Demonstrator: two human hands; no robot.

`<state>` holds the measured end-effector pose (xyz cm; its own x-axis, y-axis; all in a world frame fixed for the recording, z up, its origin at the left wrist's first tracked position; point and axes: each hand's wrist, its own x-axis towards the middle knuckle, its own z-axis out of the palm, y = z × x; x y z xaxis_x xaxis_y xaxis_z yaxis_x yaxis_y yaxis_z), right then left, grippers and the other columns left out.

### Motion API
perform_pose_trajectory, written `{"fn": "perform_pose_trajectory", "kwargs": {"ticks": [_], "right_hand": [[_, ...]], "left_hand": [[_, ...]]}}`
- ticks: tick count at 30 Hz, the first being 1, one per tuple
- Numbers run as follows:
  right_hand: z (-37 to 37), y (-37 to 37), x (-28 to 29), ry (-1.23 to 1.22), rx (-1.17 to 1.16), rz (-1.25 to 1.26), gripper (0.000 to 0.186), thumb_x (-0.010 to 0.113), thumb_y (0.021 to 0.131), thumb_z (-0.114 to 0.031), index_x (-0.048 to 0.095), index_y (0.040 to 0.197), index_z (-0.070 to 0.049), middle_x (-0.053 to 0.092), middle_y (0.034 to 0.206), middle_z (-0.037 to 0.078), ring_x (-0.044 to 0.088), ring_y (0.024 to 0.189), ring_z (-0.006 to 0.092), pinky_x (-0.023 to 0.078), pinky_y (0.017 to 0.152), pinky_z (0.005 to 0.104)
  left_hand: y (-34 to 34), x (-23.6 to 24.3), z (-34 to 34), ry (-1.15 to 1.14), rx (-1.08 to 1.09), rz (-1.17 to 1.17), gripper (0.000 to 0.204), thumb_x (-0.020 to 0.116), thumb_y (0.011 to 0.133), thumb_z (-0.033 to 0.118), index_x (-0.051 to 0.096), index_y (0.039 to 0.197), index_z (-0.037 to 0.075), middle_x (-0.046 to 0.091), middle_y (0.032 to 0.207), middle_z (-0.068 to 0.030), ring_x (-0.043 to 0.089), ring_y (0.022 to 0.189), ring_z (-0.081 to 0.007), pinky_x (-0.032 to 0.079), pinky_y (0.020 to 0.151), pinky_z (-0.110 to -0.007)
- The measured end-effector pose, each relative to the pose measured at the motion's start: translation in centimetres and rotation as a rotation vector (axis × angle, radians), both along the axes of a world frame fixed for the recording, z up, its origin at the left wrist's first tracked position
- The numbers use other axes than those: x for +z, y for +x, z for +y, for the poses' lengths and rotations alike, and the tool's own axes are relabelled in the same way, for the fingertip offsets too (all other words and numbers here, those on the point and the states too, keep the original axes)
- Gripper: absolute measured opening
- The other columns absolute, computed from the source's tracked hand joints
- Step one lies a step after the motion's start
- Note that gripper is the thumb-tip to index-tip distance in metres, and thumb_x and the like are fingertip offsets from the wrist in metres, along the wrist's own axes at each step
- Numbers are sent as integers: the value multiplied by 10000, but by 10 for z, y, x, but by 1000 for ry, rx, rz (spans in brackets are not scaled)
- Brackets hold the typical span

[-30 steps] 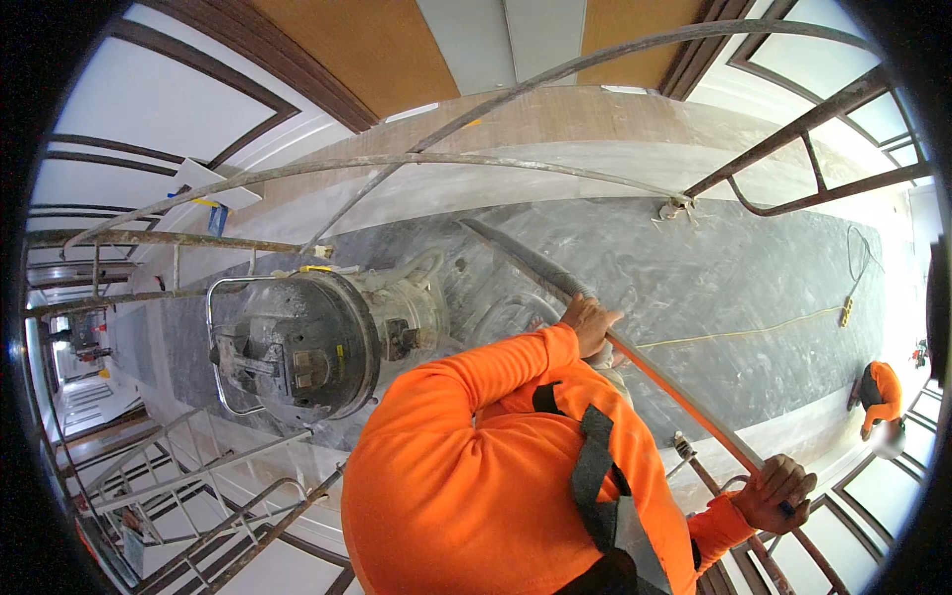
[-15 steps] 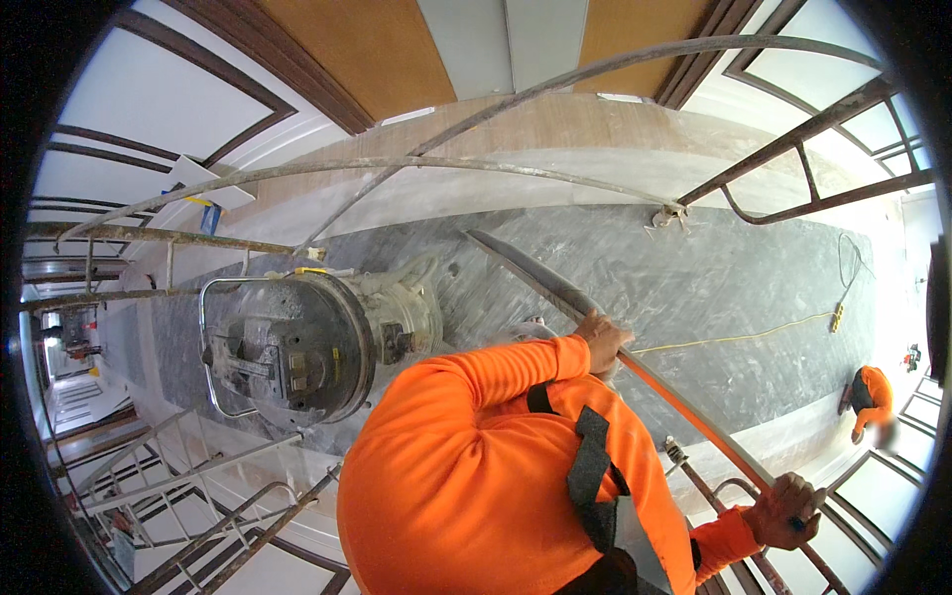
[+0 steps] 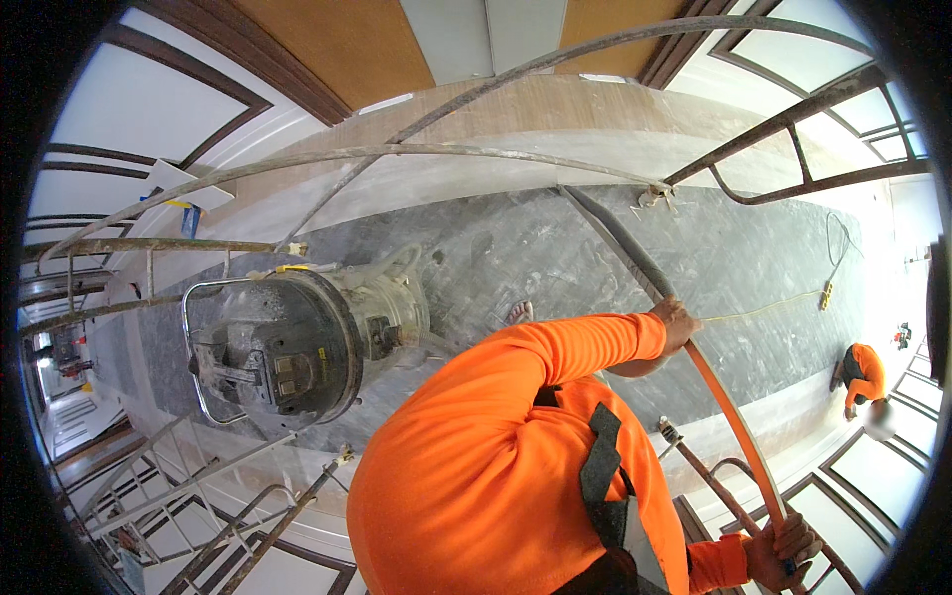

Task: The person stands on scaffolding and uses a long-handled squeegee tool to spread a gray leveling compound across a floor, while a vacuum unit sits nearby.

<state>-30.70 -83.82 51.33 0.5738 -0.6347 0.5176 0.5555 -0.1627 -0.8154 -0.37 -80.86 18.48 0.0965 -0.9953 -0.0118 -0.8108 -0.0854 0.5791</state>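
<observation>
My left hand (image 3: 677,324) is closed around the middle of a long, bendable strip or tube (image 3: 714,387). Its far part is grey and reaches out over the dusty dark floor (image 3: 476,243); the part nearer me looks orange. At the lower right, my right hand (image 3: 781,552) grips the orange end, where a small blue spot shows by the fingers. A grey-brown curved piece (image 3: 640,368) shows beneath my left wrist; whether it belongs to the same thing I cannot tell. Left of my arm stands a dusty drum-shaped vacuum cleaner (image 3: 283,347) with a black top and metal handle.
Metal scaffold frames (image 3: 808,186) stand around me, with bent bars (image 3: 397,149) crossing ahead. A yellow cord (image 3: 759,313) runs to a yellow socket block (image 3: 826,296). At far right a co-worker (image 3: 865,372) in orange bends down. A bare foot (image 3: 519,312) shows near my left arm.
Both hands keep their hold. My left hand has moved right, and the strip's far end has swung right. The strip now bows, and the curved piece under my wrist has come into sight.
</observation>
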Motion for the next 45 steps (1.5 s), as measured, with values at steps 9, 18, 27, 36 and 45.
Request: {"fn": "perform_pose_trajectory", "kwargs": {"ticks": [9,18,27,36,45], "right_hand": [[13,21,-32,372,-418,-200,191,522,823,-154,407,677,-109,302,475,0,241,400,116,275,447,284],[5,34,-19,259,-254,-174,199,493,873,-216,463,710,-105,374,463,7,290,368,108,291,427,268],[14,-2,4,-25,-9,-50,324,418,899,-336,546,801,-55,425,531,18,386,396,148,344,411,309],[22,-7,17,40,-130,-131,318,428,923,-311,535,765,-56,392,486,0,326,372,120,303,393,298],[-16,11,2,200,159,-126,268,457,899,-295,520,773,-68,415,489,12,326,360,119,297,394,284]], "left_hand": [[20,-7,84,102,44,65,351,692,750,215,671,1098,178,709,855,-98,670,935,-309,405,875,-479],[14,5,109,115,36,85,463,704,722,272,667,1177,195,686,882,-76,623,961,-299,382,848,-507],[-12,4,9,-67,4,63,278,713,723,221,638,979,143,689,851,-112,652,912,-327,398,823,-501],[-32,21,3,21,-129,126,195,655,767,157,668,959,129,699,842,-129,670,908,-333,423,852,-486],[-20,10,79,75,52,153,335,658,726,198,676,1053,128,703,847,-137,657,937,-348,390,864,-508]]}}
